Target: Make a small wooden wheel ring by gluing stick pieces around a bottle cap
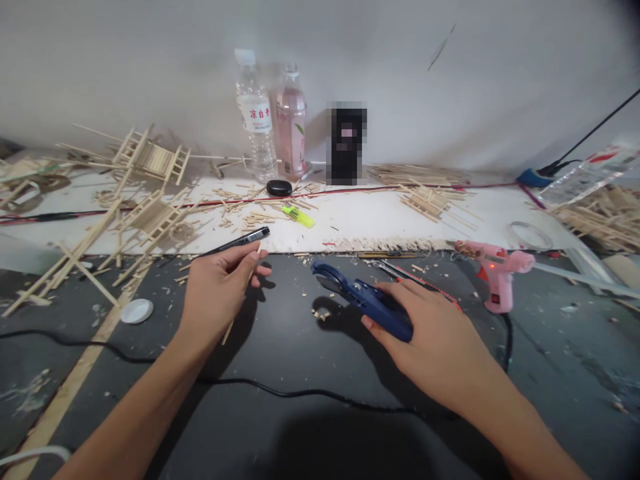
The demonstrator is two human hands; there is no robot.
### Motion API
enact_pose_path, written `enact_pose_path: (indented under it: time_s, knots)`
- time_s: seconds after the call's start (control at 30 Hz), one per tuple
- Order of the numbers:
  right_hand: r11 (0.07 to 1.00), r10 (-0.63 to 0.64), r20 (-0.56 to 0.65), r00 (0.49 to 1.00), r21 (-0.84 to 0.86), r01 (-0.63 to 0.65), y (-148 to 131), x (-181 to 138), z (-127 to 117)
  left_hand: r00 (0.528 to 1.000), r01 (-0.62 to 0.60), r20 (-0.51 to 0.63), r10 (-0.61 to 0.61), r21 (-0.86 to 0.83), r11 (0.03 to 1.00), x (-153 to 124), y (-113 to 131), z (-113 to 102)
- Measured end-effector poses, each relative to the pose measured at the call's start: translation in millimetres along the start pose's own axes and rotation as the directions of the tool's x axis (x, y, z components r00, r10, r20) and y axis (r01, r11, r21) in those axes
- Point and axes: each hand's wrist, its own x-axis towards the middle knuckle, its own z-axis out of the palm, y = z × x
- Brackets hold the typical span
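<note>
Between the thumb and fingers of my left hand (pixel 216 283) is a thin wooden stick (pixel 228 331), slanting down toward the dark table. My right hand (pixel 435 330) is wrapped round a dark blue hand cutter (pixel 384 313), whose curved jaws point up and left toward my left hand, apart from the stick. A few short cut bits of wood (pixel 321 315) lie on the tabletop below the jaws. Just behind my left hand rests a black pen-like tool (pixel 240 240); its exact kind is unclear.
A pink glue gun (pixel 496 273) stands at the right. Small stick-built frames (pixel 153 157) and loose sticks crowd the left back. Two bottles (pixel 257 133) stand by the wall, near a yellow-green highlighter-like piece (pixel 299 215). A black cable (pixel 280 392) crosses the front, and a white cap (pixel 137 311) lies left.
</note>
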Motion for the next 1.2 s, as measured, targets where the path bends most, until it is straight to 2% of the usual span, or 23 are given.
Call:
enact_pose_path:
  time_s: [0.13,0.33,0.47,0.6,0.77,0.9,1.03,1.2]
  knots:
    - [0.999,0.0,0.012,1.0,-0.042,0.001,1.0,2.8,1.9,1.0,0.012,0.005,-0.012,-0.093,0.996,2.6,-4.2,3.3]
    - [1.0,0.02,0.042,0.999,-0.001,-0.02,-1.2,6.2,3.0,0.997,0.015,0.074,0.001,-0.21,0.978,-0.3,3.3,9.2]
    - [0.986,0.033,-0.004,0.999,0.166,-0.032,-6.6,2.9,4.6,0.99,0.018,0.142,0.023,-0.284,0.959,-16.5,17.0,10.7]
    - [0.919,0.047,0.0,0.999,0.391,-0.044,-16.5,-2.3,7.8,0.985,-0.018,0.156,0.077,-0.351,0.936,-44.8,36.0,9.1]
    - [0.871,-0.005,-0.013,1.0,0.49,0.011,-27.6,-7.0,7.4,0.984,-0.099,0.118,0.134,-0.264,0.959,-69.8,54.0,6.6]
    - [0.852,-0.057,-0.003,0.998,0.521,0.05,-32.9,-10.9,3.2,0.985,-0.107,0.111,0.134,-0.219,0.97,-74.1,57.9,7.3]
    - [0.87,-0.021,0.005,1.0,0.493,0.016,-34.0,-14.8,2.7,0.99,-0.118,0.047,0.132,-0.227,0.967,-75.9,59.0,7.6]
    - [0.898,-0.068,-0.004,0.998,0.436,0.063,-32.1,-14.5,6.8,0.972,-0.156,0.137,0.189,-0.216,0.964,-74.9,57.2,5.4]
